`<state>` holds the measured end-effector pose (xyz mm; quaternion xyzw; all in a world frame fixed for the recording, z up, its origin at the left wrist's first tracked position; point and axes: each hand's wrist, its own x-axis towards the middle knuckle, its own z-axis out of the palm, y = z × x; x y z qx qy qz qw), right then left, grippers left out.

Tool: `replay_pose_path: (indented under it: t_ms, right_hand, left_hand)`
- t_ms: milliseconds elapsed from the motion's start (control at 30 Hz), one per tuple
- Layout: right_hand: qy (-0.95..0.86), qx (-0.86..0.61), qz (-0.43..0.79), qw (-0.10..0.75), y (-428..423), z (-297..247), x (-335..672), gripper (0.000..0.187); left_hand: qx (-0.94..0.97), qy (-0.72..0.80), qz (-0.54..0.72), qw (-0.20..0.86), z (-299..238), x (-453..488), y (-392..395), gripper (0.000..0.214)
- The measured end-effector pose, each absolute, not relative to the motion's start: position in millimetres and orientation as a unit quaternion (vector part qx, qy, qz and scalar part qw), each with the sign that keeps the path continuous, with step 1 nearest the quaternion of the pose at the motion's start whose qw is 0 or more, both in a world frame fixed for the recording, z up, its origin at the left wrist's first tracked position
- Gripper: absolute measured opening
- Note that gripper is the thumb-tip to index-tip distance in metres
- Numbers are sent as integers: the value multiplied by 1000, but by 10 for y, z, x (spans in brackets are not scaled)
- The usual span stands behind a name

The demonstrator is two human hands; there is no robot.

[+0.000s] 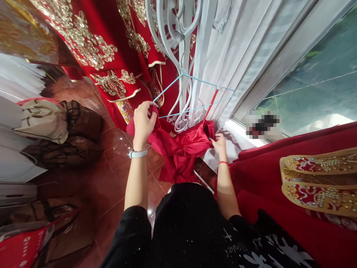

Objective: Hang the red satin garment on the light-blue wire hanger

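Note:
My left hand (143, 124) is closed on the shoulder of a red satin garment (178, 152), near the left end of a light blue wire hanger (192, 96). My right hand (219, 146) pinches the garment's other side, close to the hanger's right end. The satin hangs in loose folds between my hands, and part of it covers the hanger's lower bar. A white wristband (138, 153) circles my left wrist, and a thin red cord (223, 162) circles my right.
A white scrolled metal rack (180, 44) stands ahead, with red gold-embroidered garments (95, 44) behind it. White curtains (223, 63) and a window (306, 82) lie to the right. Bags (69, 130) rest on the brown tile floor (117, 190); gold-trimmed red cloth (315, 186) lies right.

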<state>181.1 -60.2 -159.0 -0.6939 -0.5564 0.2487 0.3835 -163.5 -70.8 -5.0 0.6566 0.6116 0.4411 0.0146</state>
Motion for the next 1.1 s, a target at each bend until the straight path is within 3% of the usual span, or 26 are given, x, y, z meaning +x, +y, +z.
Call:
replay_pose_path:
  t_ms: [67,267,400,467,567,700,900,1033,1100]
  right_hand:
    - [-520,-707,290,382,-638,-1706,1754,17]
    - [-448,-666,381,458,-612,-1381,2086,19]
    - [-413,-458,443,651,-494,-964,2287,8]
    - [-390,-372,411,735,-407,-818,2253,16]
    - [-386,-373,314,783,-256,-620,2172,20]
    - [-473,-391,266,743,-103,-233,2171,23]
    - [-687,-414,273,531,-28,477,2067,6]
    - [-764,-429,216,432,17,608,2010,3]
    - [-777,-442,159,420,-3,559,2022,29]
  left_hand:
    - [660,608,440,17,-58,-1660,-682,23]
    - [683,586,436,1,-64,-1744,-616,22]
    - [688,580,436,-22,-85,-1803,-540,20]
    - [689,577,437,-28,-95,-1841,-492,19]
    - [699,567,435,-20,-102,-1902,-424,18]
    - [710,555,432,-11,-114,-1949,-382,16]
    - [707,555,438,2,-139,-1849,-471,15]
    - [699,560,445,13,-98,-1760,-587,17]
    - [696,566,442,12,-102,-1774,-658,20]
